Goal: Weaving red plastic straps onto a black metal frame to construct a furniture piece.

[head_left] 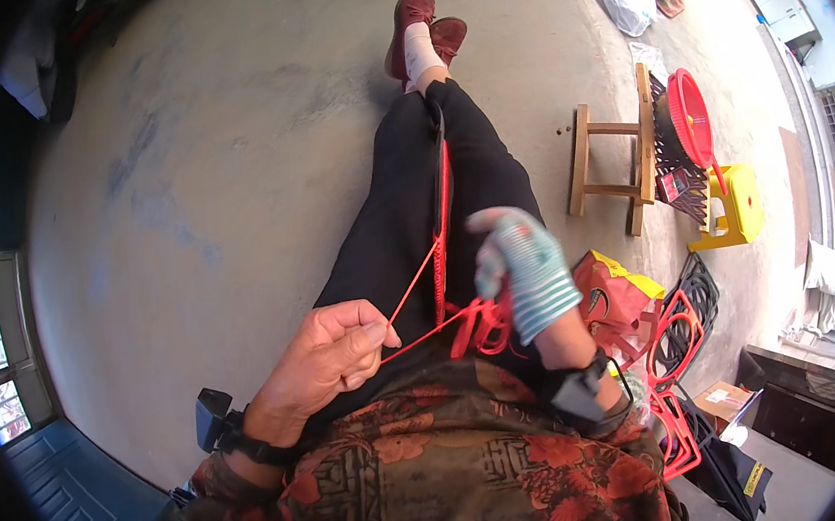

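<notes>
1. Thin red cord [418, 283] runs taut over the lap, from a tangle of red loops [479, 327] up along the black trouser legs [403, 212].
2. Bare left hand [331, 354] pinches the cord between closed fingertips.
3. Right hand [524, 270], in a striped knit glove, holds the loops; its grip is hidden.
4. Wooden stool [619, 156] lies tipped nearby on the concrete floor [207, 160].

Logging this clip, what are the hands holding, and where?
Left hand pinches the red cord between thumb and fingers; gloved right hand grips its knotted bundle.
</notes>
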Demonstrator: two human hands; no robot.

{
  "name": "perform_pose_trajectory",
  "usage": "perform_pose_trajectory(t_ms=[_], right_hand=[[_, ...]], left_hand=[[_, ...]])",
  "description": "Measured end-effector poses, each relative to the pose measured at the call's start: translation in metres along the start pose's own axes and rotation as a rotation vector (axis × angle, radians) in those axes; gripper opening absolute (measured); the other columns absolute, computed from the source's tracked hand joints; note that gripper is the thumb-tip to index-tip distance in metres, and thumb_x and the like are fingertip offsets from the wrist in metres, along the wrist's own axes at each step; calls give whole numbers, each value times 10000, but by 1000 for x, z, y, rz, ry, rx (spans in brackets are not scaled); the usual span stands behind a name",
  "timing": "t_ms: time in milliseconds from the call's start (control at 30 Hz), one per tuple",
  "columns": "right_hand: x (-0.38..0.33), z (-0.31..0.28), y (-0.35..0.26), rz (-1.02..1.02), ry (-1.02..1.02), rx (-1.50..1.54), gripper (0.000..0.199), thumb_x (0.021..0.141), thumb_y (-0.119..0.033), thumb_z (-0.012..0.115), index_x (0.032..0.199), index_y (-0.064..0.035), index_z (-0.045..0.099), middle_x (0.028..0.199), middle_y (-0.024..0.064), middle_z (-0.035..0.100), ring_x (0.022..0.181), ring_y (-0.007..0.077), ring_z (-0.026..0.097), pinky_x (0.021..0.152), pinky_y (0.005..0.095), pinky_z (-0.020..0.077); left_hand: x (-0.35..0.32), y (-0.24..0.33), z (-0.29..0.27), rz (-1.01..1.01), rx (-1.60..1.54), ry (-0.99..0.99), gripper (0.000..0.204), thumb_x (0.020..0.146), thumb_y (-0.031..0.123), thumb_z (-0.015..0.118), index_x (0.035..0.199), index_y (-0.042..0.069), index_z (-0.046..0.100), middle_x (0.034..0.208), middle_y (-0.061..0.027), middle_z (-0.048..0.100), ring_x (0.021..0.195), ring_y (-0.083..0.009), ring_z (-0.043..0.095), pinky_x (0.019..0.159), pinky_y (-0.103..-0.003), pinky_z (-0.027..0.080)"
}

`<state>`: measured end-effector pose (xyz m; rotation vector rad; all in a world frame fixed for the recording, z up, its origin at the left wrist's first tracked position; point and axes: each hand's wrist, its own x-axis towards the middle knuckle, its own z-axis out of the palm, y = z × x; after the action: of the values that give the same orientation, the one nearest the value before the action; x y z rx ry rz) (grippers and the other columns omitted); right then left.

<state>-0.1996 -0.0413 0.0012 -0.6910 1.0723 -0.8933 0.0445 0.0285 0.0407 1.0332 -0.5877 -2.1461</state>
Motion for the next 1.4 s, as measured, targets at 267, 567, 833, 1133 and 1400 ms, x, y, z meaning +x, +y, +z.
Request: perform_pose_trajectory(t_ms=[267,567,833,1133,1400], right_hand=[[9,-75,-68,-366,550,229,397,918,-239,623,1199,21,515,895,83,614,858,217,632,787,338,519],[42,13,-9,-236,178,-434,191,815,-11,675,1005,-18,662,875,56,682,753,102,637,702,254,527],[35,11,-9,-499,305,-617,284,772,-55,745,1038,-23,650,966,104,669,818,160,664,741,288,537],[20,47,-71,-1048,-248,-1362,497,633,-312,814,1038,-74,650,1259,166,524,1263,397,440,1079,508,306],[-43,-2,-67,-515,-688,-336,121,822,-123,723,899,-36,694,919,87,703,909,256,666,1069,511,342]], left_hand=[[23,41,25,310,-134,-124,214,986,144,478,1099,-10,573,1010,-131,618,816,-221,643,529,-258,503],[105,17,4,288,199,108,374,924,108,621,1275,1,547,1153,-60,626,946,-107,619,740,-231,522],[98,21,-3,307,62,223,277,966,209,582,1178,33,556,1053,-89,660,779,-118,636,643,-268,553],[-20,95,18,729,-143,-251,280,981,303,544,1035,29,537,868,-58,580,645,-139,573,535,-257,504],[9,92,-14,583,505,490,319,1000,315,504,914,27,611,753,-51,619,560,-84,571,453,-205,444]])
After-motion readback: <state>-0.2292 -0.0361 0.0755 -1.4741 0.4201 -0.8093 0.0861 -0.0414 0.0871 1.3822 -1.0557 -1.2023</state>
